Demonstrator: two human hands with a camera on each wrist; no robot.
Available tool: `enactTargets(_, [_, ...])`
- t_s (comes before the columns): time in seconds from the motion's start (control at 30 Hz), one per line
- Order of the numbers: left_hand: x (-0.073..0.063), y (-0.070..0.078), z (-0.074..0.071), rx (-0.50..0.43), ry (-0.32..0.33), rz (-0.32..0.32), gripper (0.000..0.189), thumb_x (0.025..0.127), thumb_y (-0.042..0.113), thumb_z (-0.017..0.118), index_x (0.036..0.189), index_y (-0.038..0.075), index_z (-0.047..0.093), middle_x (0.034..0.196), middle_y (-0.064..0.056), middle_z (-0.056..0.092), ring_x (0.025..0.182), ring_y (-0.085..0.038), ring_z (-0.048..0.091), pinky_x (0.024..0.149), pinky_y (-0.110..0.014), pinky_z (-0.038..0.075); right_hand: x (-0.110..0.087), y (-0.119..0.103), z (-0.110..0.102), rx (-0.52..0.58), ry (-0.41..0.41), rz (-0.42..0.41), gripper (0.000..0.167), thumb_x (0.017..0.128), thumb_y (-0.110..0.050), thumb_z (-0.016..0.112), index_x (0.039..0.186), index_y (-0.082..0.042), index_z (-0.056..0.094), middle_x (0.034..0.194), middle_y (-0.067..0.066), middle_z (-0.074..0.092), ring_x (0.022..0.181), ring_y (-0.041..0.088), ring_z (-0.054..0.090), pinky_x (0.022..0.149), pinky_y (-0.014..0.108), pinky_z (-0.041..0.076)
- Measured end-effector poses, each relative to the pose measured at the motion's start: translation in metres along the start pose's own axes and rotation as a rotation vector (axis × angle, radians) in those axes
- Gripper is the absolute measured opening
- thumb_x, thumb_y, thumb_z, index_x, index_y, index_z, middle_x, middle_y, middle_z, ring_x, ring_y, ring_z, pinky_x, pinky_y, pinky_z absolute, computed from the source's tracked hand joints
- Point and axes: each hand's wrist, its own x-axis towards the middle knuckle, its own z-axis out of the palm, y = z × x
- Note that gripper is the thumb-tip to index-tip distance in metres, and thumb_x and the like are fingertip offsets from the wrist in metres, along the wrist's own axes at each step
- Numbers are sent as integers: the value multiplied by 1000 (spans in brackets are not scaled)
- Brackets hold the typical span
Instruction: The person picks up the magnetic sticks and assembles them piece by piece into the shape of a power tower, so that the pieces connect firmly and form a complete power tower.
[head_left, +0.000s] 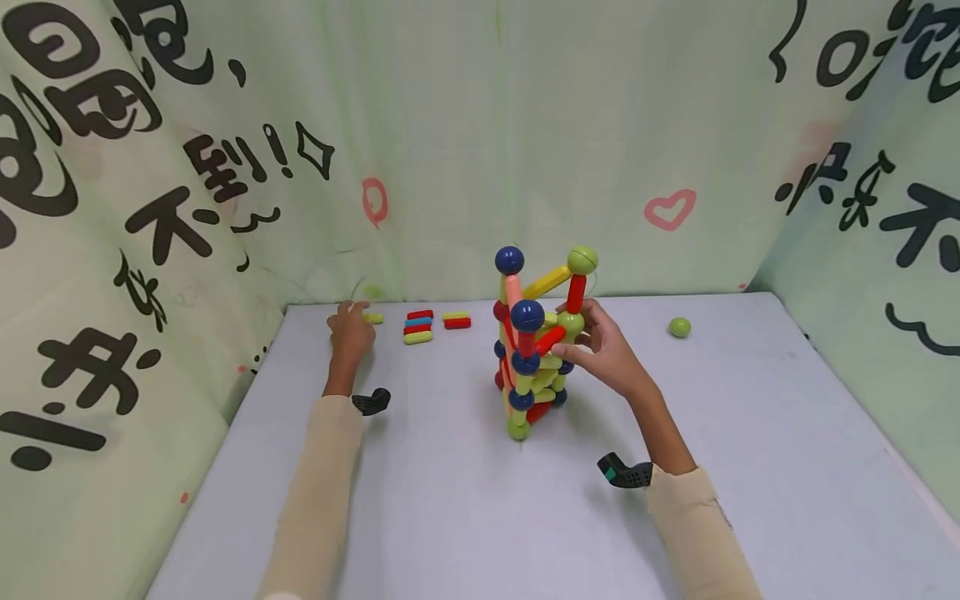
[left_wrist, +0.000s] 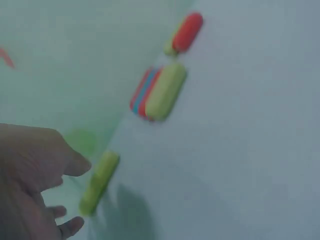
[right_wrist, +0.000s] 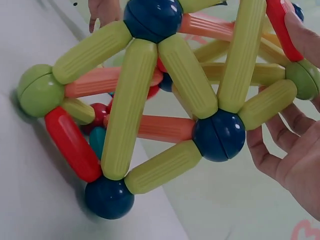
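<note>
A tower of magnetic sticks and balls (head_left: 526,362) stands on the table, built from yellow-green, red and pink sticks with blue, green and red balls. My right hand (head_left: 609,354) grips its right side near a green ball (right_wrist: 302,80); the thumb lies on a red stick (right_wrist: 284,27), and the other fingers reach behind. At the table's far left, my left hand (head_left: 351,340) hovers beside a loose yellow-green stick (left_wrist: 100,183). Its thumb and fingers are spread around that stick, with nothing visibly held.
Several loose sticks (head_left: 417,327) lie side by side near the back edge, and a yellow-green and red pair (head_left: 457,322) lies right of them. A single green ball (head_left: 679,327) sits at the back right. Curtains with black lettering (head_left: 480,150) surround the table (head_left: 465,517).
</note>
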Motion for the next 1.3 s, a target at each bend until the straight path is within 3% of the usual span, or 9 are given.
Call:
enactTargets(0.17, [1, -21, -1, 239, -116, 48, 51, 97, 1, 46, 146, 1, 36, 156, -26, 25, 140, -58, 17, 100, -75, 32, -13, -5, 1, -55, 30, -27, 54, 88, -5, 70, 130, 0, 38, 122, 12, 52, 111, 9, 54, 92, 19, 47])
enactTargets(0.33, [-1, -26, 4, 267, -21, 67, 36, 97, 6, 54, 133, 1, 53, 129, -30, 50, 123, -52, 43, 94, -69, 39, -23, -9, 1, -63, 68, -46, 52, 87, -2, 70, 129, 0, 39, 121, 12, 53, 110, 6, 56, 91, 16, 47])
enactTargets(0.5, [-11, -17, 8, 253, 46, 40, 27, 94, 9, 60, 119, -2, 62, 115, -29, 56, 112, -47, 52, 91, -66, 43, -30, -11, 5, -79, 128, -61, 53, 87, 0, 70, 129, 3, 39, 122, 14, 52, 108, 3, 56, 90, 13, 47])
enactTargets(0.63, [-20, -1, 12, 40, 47, -20, 29, 95, 13, 59, 120, -2, 62, 114, -24, 59, 110, -40, 56, 90, -57, 47, -38, -11, 10, -127, 180, -68, 55, 85, 3, 71, 130, 4, 40, 122, 17, 53, 104, 0, 55, 86, 10, 47])
enactTargets(0.83, [-55, 52, 2, -516, 48, 32, 33, 96, 20, 63, 121, -2, 59, 115, -18, 63, 107, -28, 60, 85, -33, 53, -55, -37, 18, -192, 219, -99, 52, 84, 5, 71, 126, 7, 42, 119, 19, 56, 98, -5, 56, 81, 10, 49])
enactTargets(0.97, [-97, 97, -14, -892, 61, 149, 37, 94, 21, 66, 121, -1, 55, 110, -10, 62, 98, -17, 62, 78, -18, 53, -62, -56, 24, -222, 230, -156, 51, 83, 9, 68, 127, 11, 42, 119, 23, 57, 96, -1, 61, 81, 10, 49])
enactTargets(1.07, [-130, 125, -21, -1071, 166, 346, 33, 94, 16, 65, 119, -3, 53, 105, -7, 61, 94, -14, 63, 77, -19, 55, -62, -50, 25, -220, 238, -206, 48, 86, 11, 63, 130, 12, 41, 122, 25, 57, 91, 17, 70, 83, 10, 50])
enactTargets(1.17, [-159, 147, -23, -1024, 331, 638, 28, 92, 7, 66, 113, -7, 54, 102, -13, 61, 92, -19, 62, 78, -24, 55, -61, -34, 24, -213, 257, -231, 47, 90, 11, 59, 133, 10, 41, 120, 24, 58, 82, 31, 71, 83, 10, 50])
enactTargets(1.3, [-185, 168, -14, -785, 505, 903, 27, 90, 12, 70, 108, -5, 60, 99, -16, 62, 94, -23, 59, 81, -29, 52, -59, -19, 22, -218, 284, -253, 48, 92, 7, 58, 137, 3, 42, 117, 20, 60, 82, 20, 73, 82, 11, 51])
